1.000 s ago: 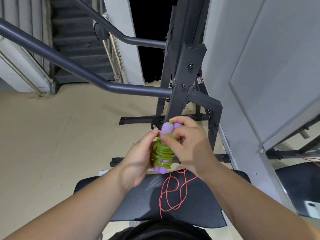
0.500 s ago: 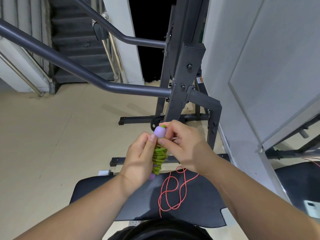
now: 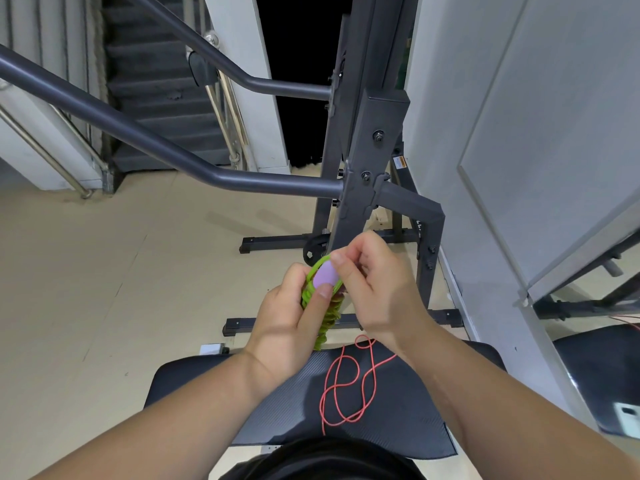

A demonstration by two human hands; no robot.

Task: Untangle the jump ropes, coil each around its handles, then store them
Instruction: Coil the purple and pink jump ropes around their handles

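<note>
A green jump rope (image 3: 329,315) is coiled tightly round its purple handles (image 3: 325,276), and I hold the bundle upright above the bench. My left hand (image 3: 289,327) grips the coil from the left, thumb pressed just under the handle end. My right hand (image 3: 375,289) pinches a loose green loop at the top, beside the purple end. A thin red jump rope (image 3: 349,386) lies in loose tangled loops on the black bench pad (image 3: 242,403) below my hands; its handles are hidden.
A dark steel rack (image 3: 367,150) with long bars stands directly ahead, its feet on the beige floor. A grey wall and door panel (image 3: 536,133) run along the right. Another black pad with a white device (image 3: 627,415) lies far right. Stairs rise at the back left.
The bundle has turned so the purple handle end faces me. My right hand has shifted from round the handles to pinching a green loop at the top; my left thumb moved up.
</note>
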